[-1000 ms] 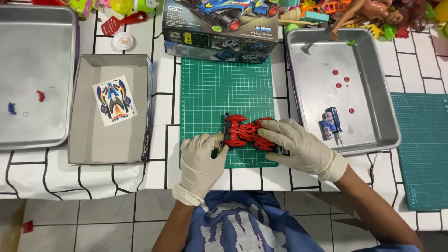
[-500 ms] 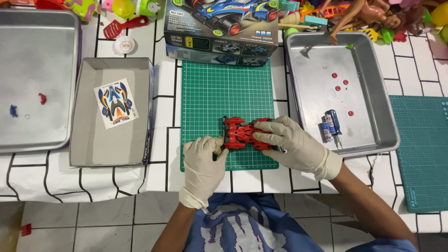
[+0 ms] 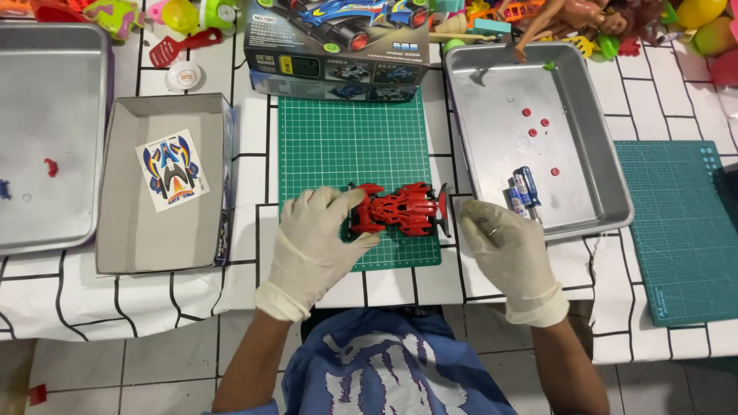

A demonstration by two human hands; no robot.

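Right gloved hand [image 3: 509,253] has come off the red plastic toy racing car [image 3: 400,209] since half a sec ago & is now resting open on the white tablecloth, just beside the car's rear wing. So the car is being held one-handed: left gloved hand [image 3: 319,238] is gripping its front end, prob. thumb & fingers, on the green gridded cutting mat [image 3: 354,138]. Hands are sitting apart, car between them

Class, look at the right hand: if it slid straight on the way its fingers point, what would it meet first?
The right hand points up the table; probably the near rim of the metal tray, then the small screwdriver inside.
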